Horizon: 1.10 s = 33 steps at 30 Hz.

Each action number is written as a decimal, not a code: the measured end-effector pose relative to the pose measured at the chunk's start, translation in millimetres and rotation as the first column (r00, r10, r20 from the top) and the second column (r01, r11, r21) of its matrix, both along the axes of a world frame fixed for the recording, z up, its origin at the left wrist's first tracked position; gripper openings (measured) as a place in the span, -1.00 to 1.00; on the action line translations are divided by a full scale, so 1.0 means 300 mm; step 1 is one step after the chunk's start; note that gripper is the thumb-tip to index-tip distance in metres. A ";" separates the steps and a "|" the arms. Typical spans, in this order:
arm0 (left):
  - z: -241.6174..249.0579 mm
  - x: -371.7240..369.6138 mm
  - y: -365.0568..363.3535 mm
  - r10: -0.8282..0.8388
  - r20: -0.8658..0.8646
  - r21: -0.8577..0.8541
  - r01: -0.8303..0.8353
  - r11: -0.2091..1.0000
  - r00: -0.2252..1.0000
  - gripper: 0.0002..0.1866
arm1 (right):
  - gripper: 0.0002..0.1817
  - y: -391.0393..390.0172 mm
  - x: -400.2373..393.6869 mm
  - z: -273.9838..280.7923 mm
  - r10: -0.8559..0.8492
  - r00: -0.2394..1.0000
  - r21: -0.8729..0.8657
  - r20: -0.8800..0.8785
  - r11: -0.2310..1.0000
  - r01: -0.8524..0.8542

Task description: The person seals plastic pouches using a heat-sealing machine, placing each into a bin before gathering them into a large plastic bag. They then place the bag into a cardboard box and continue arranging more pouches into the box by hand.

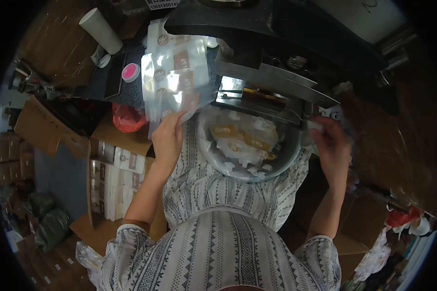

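I count two of my hands at work, my left hand (167, 138) and my right hand (331, 140). One metal bowl (289, 153) sits in my lap, one white cup (101, 30), one pink lid (130, 72), one red bag (126, 118); the sachets are too many to count.

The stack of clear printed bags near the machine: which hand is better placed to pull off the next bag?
The left hand: it already touches the lower edge of the stack of bags. The right hand is far off, beside the metal bowl.
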<state>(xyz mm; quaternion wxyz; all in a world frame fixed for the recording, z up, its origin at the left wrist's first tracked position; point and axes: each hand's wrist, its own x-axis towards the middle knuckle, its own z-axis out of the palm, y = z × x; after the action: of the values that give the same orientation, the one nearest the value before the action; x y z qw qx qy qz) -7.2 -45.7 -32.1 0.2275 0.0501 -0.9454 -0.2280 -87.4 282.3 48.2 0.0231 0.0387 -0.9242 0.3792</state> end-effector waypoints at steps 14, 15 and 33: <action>0.066 -0.019 0.229 -0.495 0.187 0.413 0.390 0.823 0.848 -0.85 | -0.66 -0.188 -0.011 -0.046 0.453 0.889 -0.260 -0.075 0.851 -0.455; 0.061 -0.059 0.246 -0.488 0.288 0.681 0.182 0.709 0.824 -0.80 | -0.66 -0.172 -0.015 -0.045 0.452 0.889 -0.258 -0.076 0.852 -0.455; -0.557 0.045 0.264 -0.345 0.402 0.150 0.311 0.939 0.848 -0.41 | -0.21 -0.232 0.187 -0.828 0.414 0.647 0.260 0.641 0.675 -0.690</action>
<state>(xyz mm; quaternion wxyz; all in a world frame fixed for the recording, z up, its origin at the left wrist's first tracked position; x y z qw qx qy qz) 6.3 33.4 -199.3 -0.0272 -0.0549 -0.9567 -0.2846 -31.5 212.7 -200.1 -0.3652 0.2270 -0.8950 0.1184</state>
